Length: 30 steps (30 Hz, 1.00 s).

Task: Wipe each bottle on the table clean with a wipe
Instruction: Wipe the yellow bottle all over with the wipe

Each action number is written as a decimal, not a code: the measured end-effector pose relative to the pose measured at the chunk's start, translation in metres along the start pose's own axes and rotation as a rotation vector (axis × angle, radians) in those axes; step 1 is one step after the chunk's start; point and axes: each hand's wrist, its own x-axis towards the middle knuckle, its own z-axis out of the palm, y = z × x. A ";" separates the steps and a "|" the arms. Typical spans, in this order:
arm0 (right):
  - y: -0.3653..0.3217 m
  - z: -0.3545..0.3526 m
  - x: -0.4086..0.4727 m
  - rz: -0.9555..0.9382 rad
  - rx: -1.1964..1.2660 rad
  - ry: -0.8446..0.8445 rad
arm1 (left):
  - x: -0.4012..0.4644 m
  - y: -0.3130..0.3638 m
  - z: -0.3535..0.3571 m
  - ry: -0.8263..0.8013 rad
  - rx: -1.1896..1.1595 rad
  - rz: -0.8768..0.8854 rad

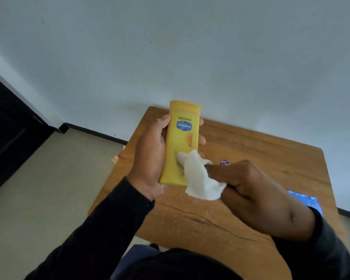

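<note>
the wooden worktop stood against a pale wall, its surface cracked near the front and speckled with white dust. above it the left hand held a yellow bottle clear of the wood, cap end pointing away, blue label facing up; this grip was closed round the bottle, thumb on its left edge and fingertips showing past its right edge. the right hand had its grip curled round a white wipe, with a straight finger pressing the crumpled cloth against the lower part of the bottle's face. both arms wore dark sleeves. a blue packet lay on the worktop's right edge, partly hidden by the right wrist. a small purple thing showed just behind the right knuckles, too hidden to identify.
</note>
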 end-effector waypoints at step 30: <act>-0.003 0.007 0.000 0.057 -0.170 0.048 | -0.016 -0.010 0.008 0.055 -0.031 0.053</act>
